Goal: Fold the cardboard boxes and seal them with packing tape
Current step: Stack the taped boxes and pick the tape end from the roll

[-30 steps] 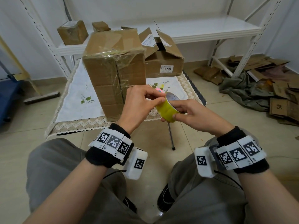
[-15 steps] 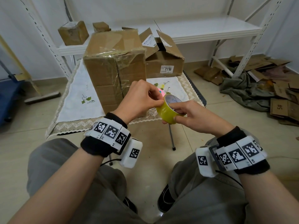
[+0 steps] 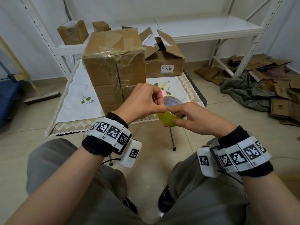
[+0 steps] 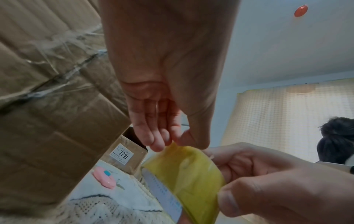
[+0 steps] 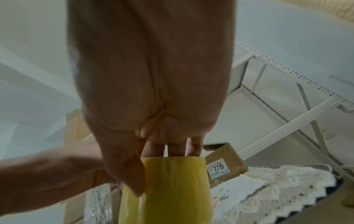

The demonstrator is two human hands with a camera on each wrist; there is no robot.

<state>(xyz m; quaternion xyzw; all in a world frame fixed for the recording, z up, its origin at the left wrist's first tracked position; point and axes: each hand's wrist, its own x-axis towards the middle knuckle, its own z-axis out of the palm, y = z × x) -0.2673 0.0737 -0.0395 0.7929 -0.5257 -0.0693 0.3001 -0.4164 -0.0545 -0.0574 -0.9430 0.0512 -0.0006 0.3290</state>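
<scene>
A yellow roll of packing tape (image 3: 168, 118) (image 4: 189, 178) (image 5: 168, 191) hangs in front of me above my knees. My right hand (image 3: 186, 117) grips the roll, thumb on its outside and fingers through the core. My left hand (image 3: 146, 101) (image 4: 172, 139) pinches at the roll's upper edge with thumb and fingertips. A tall taped cardboard box (image 3: 113, 69) stands on the small table (image 3: 73, 125). Behind it sits an open-flapped box labelled 7719 (image 3: 164, 64).
A pink object (image 4: 104, 177) lies on the embroidered cloth near the tall box. White metal shelving (image 3: 194, 30) holds small boxes (image 3: 73, 31) at the back. Flattened cardboard and a grey cloth (image 3: 253, 88) lie on the floor to the right. A broom (image 3: 40, 98) lies left.
The left hand has shifted slightly up and right along the roll's rim, still picking at it. The right hand has kept its hold and turned the roll a little.
</scene>
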